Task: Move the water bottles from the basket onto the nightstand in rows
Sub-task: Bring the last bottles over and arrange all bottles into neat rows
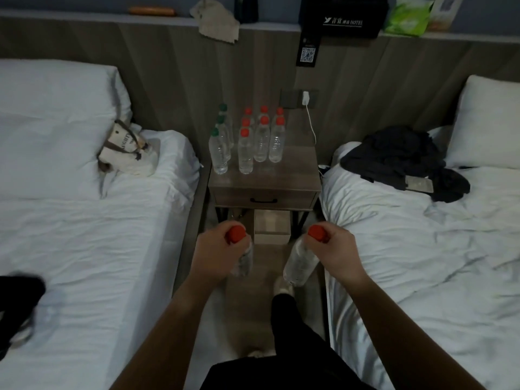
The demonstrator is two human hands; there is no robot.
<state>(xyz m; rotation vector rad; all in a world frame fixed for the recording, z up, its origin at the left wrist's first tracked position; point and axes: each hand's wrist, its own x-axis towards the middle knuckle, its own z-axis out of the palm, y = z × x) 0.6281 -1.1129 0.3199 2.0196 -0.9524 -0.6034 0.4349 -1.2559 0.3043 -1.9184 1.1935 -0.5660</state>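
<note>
We stood between 2 white-sheeted beds, looking down at a small grey wood-grain nightstand with 1 drawer (264, 181) set against the headboard wall. On its top stood the clear plastic water bottles already placed (247, 142): a left column of 3 with green caps, then red-capped ones in 3 more columns, about 7 in all, though the back row was too dim for us to count surely. The front of the top was bare.

Our left hand (213, 254) was closed around the neck of a clear plastic bottle with a red screw cap (235, 234), which hung nearly straight down. Our right hand (334, 249) was clamped the same way on a second clear red-capped bottle (301, 263), tilted so its base swung inward. The hands were well apart, low, short of the nightstand. The basket was not in view.

We judged the bottles full, so moderately heavy for their size, with thin walls that would dent under a squeeze and smooth sides that could slip. The stiff neck just under the cap seemed the safest hold; setting each down flat on its base mattered, since the standing bottles were close together and would topple easily.
</note>
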